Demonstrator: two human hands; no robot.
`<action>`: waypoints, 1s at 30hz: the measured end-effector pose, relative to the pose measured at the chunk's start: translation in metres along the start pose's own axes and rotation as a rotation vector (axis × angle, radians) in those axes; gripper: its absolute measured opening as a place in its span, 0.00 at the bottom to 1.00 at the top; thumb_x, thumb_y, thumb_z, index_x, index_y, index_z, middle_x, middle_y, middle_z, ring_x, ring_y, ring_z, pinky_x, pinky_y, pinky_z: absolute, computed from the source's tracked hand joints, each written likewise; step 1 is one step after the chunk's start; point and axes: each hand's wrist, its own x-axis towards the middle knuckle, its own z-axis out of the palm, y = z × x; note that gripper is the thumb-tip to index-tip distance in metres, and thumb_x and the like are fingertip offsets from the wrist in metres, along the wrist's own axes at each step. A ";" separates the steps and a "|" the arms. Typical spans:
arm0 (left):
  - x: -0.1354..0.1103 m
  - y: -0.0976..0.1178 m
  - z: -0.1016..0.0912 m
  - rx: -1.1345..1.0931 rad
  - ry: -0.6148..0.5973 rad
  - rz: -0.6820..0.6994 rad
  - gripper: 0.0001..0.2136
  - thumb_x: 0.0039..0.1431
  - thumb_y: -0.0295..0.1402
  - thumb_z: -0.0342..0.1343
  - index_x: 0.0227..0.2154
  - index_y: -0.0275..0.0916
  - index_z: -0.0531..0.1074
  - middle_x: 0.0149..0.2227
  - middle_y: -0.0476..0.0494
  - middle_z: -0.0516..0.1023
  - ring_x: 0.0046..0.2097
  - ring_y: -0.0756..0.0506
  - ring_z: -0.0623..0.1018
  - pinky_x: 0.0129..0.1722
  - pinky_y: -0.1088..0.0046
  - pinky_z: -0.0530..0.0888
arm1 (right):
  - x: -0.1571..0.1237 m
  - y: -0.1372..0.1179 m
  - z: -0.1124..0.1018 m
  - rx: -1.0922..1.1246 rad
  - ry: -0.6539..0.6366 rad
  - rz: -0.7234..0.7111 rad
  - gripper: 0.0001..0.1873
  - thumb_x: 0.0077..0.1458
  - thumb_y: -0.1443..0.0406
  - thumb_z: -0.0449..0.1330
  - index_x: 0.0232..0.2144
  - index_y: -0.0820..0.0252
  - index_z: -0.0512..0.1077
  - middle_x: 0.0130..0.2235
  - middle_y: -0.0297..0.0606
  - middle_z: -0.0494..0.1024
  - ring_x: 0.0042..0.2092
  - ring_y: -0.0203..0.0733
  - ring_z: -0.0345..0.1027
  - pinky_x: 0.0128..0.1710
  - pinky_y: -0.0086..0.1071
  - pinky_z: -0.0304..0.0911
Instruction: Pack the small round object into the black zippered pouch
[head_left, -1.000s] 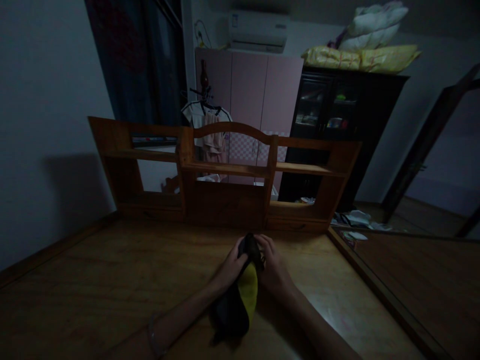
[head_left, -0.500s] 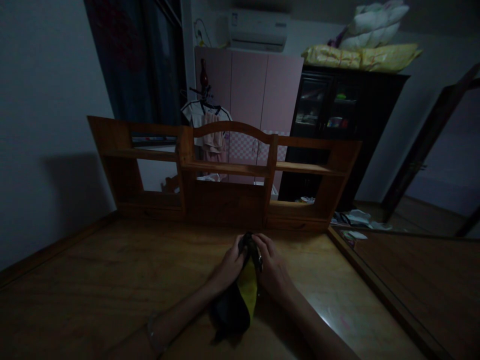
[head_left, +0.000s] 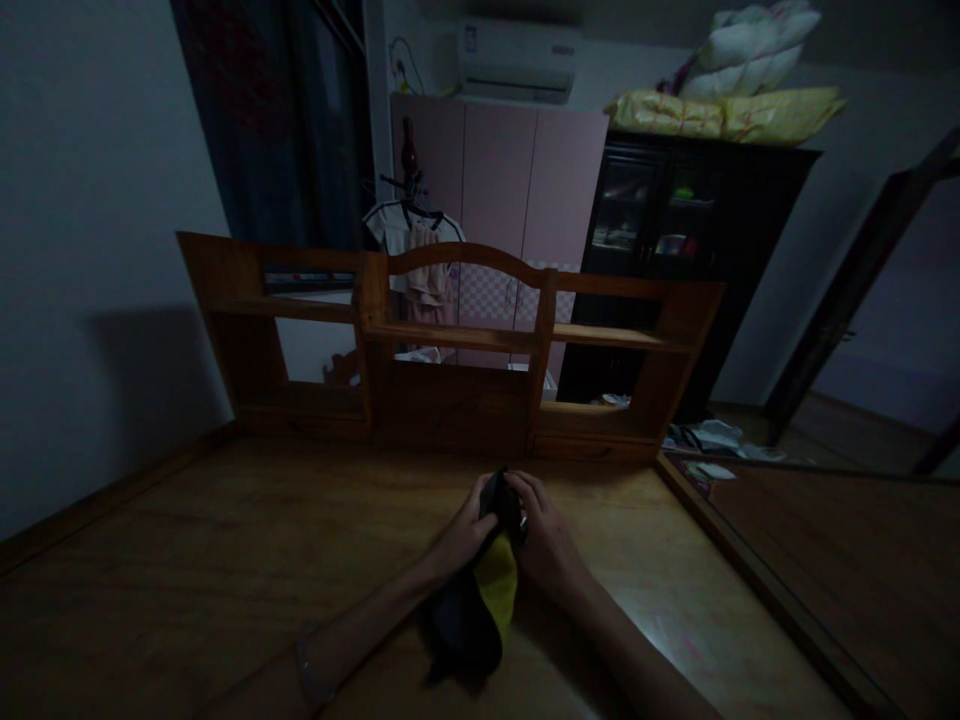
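A soft, limp black-and-yellow cloth piece (head_left: 496, 590) is held up in front of me, and its lower black end hangs close to the wooden surface (head_left: 285, 540). In the dim light I cannot tell its exact kind. My left hand (head_left: 466, 530) is closed on the upper left edge, with the thumb across the dark fabric. On the other side, my right hand (head_left: 546, 535) grips the upper right edge with bent fingers. A small shiny bit shows beside the right fingers; what it is cannot be made out.
A wooden shelf unit (head_left: 457, 338) stands along the far edge of the surface. A raised wooden rim (head_left: 750, 560) runs down the right side, and a white wall (head_left: 97, 300) borders the left. Beyond are a pink wardrobe (head_left: 495, 180) and a dark cabinet (head_left: 739, 220).
The cloth's top edge has opened out into a flatter, pointed flap between my hands. My left thumb has shifted slightly lower, and more yellow shows.
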 end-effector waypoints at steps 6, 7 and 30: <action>-0.002 0.002 0.000 -0.064 -0.024 -0.027 0.26 0.49 0.22 0.49 0.54 0.39 0.57 0.51 0.44 0.68 0.54 0.43 0.67 0.56 0.66 0.61 | 0.000 0.003 0.003 0.043 0.022 0.016 0.39 0.43 0.76 0.59 0.58 0.54 0.57 0.58 0.46 0.61 0.56 0.49 0.59 0.54 0.45 0.61; -0.003 0.003 0.000 -0.059 -0.023 -0.028 0.27 0.49 0.22 0.49 0.55 0.39 0.57 0.51 0.44 0.68 0.54 0.43 0.67 0.56 0.66 0.61 | 0.000 0.003 0.003 0.041 0.025 0.020 0.39 0.42 0.76 0.58 0.57 0.54 0.57 0.57 0.46 0.61 0.56 0.50 0.59 0.54 0.45 0.62; -0.001 -0.003 0.000 0.135 -0.017 -0.087 0.22 0.55 0.27 0.45 0.55 0.38 0.59 0.51 0.44 0.70 0.52 0.44 0.69 0.54 0.68 0.63 | 0.005 -0.007 -0.018 0.222 -0.082 -0.008 0.38 0.41 0.71 0.64 0.54 0.56 0.57 0.55 0.46 0.59 0.57 0.49 0.57 0.55 0.41 0.59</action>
